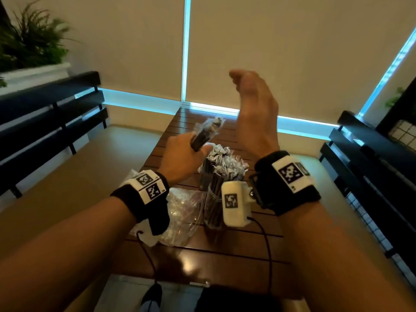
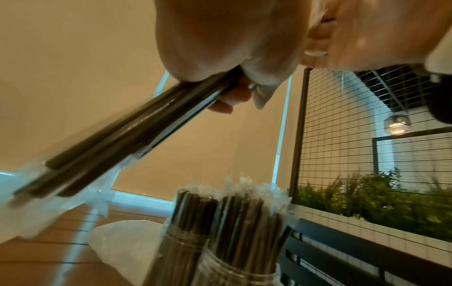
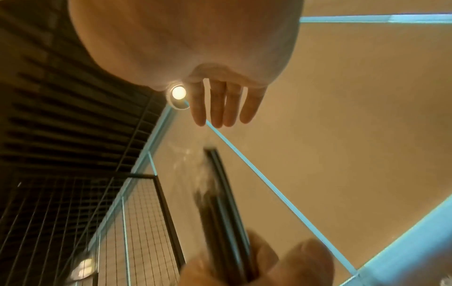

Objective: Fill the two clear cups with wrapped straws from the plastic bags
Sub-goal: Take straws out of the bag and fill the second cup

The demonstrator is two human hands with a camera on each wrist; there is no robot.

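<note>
**Both cups look nearly full — one small bundle left in the hand**

We start with the tabletop [image 1: 225, 255], a dark slatted wood surface. On it lies a crumpled plastic bag [image 1: 180, 212], which looks empty or nearly so, just beside the cups. The two clear cups [image 2: 234, 271] stand close together, and both are packed with upright wrapped straws [image 2: 234, 211]; we judge that the filling is mostly done.

Our left hand [image 1: 180, 157] is above the cups, its fingers clamped on a small bundle of straws [image 1: 206, 132] that points up and away. Our right hand [image 1: 254, 109] is raised over the table — its fingers [image 3: 220, 104] are straight, close together, and hold nothing.

What is left, in our judgement: to put this last bundle into a cup. We cannot tell if another bag has straws inside.
</note>
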